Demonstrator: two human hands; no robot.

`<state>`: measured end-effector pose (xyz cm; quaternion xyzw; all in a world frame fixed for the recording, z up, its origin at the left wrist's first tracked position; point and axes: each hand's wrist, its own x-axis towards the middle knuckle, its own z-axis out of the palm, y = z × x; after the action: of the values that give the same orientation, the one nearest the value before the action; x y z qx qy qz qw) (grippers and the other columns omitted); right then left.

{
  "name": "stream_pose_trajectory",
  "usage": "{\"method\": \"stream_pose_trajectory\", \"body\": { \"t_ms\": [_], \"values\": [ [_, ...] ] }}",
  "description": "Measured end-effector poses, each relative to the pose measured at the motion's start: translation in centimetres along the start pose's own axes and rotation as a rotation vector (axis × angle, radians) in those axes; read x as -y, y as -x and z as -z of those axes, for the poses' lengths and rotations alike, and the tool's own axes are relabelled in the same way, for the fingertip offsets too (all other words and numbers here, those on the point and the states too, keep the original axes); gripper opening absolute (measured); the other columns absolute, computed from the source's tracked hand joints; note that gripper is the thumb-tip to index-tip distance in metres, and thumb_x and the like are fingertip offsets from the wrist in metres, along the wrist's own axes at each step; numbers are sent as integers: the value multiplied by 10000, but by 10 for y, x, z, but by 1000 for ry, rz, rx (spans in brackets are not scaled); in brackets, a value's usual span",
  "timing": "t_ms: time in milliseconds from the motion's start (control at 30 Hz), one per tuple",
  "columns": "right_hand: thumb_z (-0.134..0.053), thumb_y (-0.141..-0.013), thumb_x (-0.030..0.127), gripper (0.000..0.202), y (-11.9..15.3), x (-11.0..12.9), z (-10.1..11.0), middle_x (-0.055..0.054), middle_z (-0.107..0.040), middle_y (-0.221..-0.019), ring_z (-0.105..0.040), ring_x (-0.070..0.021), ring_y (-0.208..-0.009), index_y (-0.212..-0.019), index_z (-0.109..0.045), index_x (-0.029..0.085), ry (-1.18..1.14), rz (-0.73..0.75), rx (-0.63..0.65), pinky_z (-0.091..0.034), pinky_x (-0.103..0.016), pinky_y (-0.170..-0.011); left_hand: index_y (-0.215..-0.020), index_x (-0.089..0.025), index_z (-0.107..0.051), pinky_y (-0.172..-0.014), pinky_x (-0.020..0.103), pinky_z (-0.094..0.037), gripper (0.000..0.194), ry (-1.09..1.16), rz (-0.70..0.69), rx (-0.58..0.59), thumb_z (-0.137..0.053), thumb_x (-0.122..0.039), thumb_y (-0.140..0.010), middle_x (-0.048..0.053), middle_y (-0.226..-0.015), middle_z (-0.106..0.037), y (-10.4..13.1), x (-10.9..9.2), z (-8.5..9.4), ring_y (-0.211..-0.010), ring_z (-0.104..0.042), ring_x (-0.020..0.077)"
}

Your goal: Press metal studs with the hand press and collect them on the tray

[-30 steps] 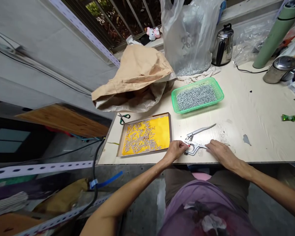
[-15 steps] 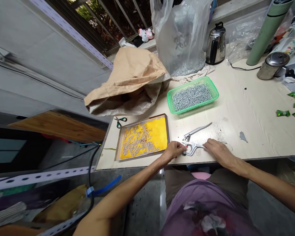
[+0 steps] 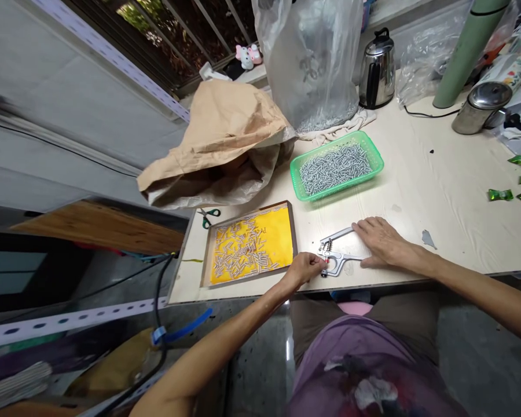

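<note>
A silver hand pliers tool (image 3: 339, 260) with a spring lies on the table near its front edge, its two handles pointing right. My right hand (image 3: 380, 240) is wrapped round the ends of both handles. My left hand (image 3: 306, 268) is closed in a pinch at the tool's head, by a small red part; what the fingertips hold is too small to name. Left of it, a shallow tray (image 3: 293, 231) with a yellow lining (image 3: 280, 229) carries many small metal pins (image 3: 243, 249). Behind the tool stands a green basket (image 3: 375, 157) full of small silver metal pieces (image 3: 336, 168).
Green-handled scissors (image 3: 209, 217) lie behind the tray. Further back are a brown paper bag (image 3: 230, 127), a clear plastic bag (image 3: 308, 63) and a steel kettle (image 3: 377, 69). A green bottle (image 3: 469, 55), a steel cup (image 3: 481, 107) and green wrapped sweets (image 3: 500, 195) are at the right.
My right hand has moved up from the lower handle and now spans both handles. The upper handle has swung down closer to the lower one. My left hand stays at the tool's head.
</note>
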<state>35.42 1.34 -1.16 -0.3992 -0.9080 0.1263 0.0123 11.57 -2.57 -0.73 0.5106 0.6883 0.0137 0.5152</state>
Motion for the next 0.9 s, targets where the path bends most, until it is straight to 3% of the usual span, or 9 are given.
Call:
{"method": "stream_pose_trajectory", "body": {
  "t_ms": [133, 200, 267, 367, 467, 533, 633, 733, 900],
  "values": [
    [-772, -658, 393, 714, 4, 5, 7, -145, -605, -1074, -522, -292, -977, -1252, -486, 121, -12, 7, -21, -402, -393, -833, -670, -123, -621, -405, 199, -306, 251, -39, 22, 1, -587, -359, -748, -85, -435, -370, 2, 1, 0, -375, -348, 65],
    [-775, -674, 334, 674, 6, 7, 9, -128, -611, -1043, -521, -279, -953, -1246, -485, 128, -26, 0, -20, -402, -372, -797, -672, -128, -617, -447, 210, -350, 256, -114, -20, -58, -586, -358, -780, -65, -466, -419, 5, 2, -1, -422, -414, 86],
    [-777, -684, 277, 637, 8, 9, 9, -118, -615, -1025, -524, -269, -936, -1233, -487, 131, -41, -11, -15, -407, -359, -771, -706, -136, -616, -549, 237, -427, 221, -219, -167, -211, -582, -326, -814, -22, -575, -525, 9, 2, -4, -551, -519, 123],
    [-760, -707, 215, 578, 11, 13, 5, -103, -621, -1011, -528, -259, -923, -1213, -488, 150, -56, -14, -30, -421, -350, -757, -846, -159, -614, -752, 322, -487, 136, -396, -535, -396, -577, -289, -856, 56, -844, -620, 11, -6, -16, -830, -585, 193],
    [-734, -727, 180, 595, 14, 14, -1, -102, -621, -1018, -530, -259, -928, -1247, -446, 150, -83, 0, -83, -436, -366, -780, -1077, -180, -560, -877, 418, -479, 267, -569, -851, -326, -607, -316, -852, 115, -1113, -594, 2, -23, -29, -1042, -540, 256],
    [-738, -727, 207, 667, 17, 12, -4, -117, -612, -1048, -529, -265, -948, -1294, -395, 127, -113, 17, -106, -443, -380, -801, -1216, -180, -475, -922, 450, -462, 428, -664, -954, -242, -627, -315, -840, 136, -1235, -541, -8, -34, -34, -1105, -510, 276],
    [-798, -657, 301, 797, 22, 8, -4, -145, -580, -1118, -518, -293, -997, -1306, -376, 111, -120, 0, -109, -450, -402, -811, -1304, -164, -381, -932, 450, -454, 573, -775, -977, -159, -651, -321, -824, 144, -1279, -506, -20, -44, -33, -1090, -509, 279],
    [-833, -601, 334, 711, 26, 4, 0, -129, -578, -1073, -522, -290, -953, -1185, -482, 134, -73, -60, -76, -453, -390, -771, -1313, -158, -363, -907, 445, -459, 649, -841, -949, -117, -679, -390, -795, 140, -1253, -506, -25, -50, -29, -1071, -503, 284],
    [-805, -672, 302, 401, 31, 5, 5, -83, -598, -885, -524, -242, -845, -962, -579, 142, 20, -52, -64, -423, -334, -717, -1189, -165, -465, -836, 393, -469, 423, -888, -902, -42, -624, -355, -846, 95, -1081, -556, -23, -62, -29, -991, -502, 249]
  ]
}}
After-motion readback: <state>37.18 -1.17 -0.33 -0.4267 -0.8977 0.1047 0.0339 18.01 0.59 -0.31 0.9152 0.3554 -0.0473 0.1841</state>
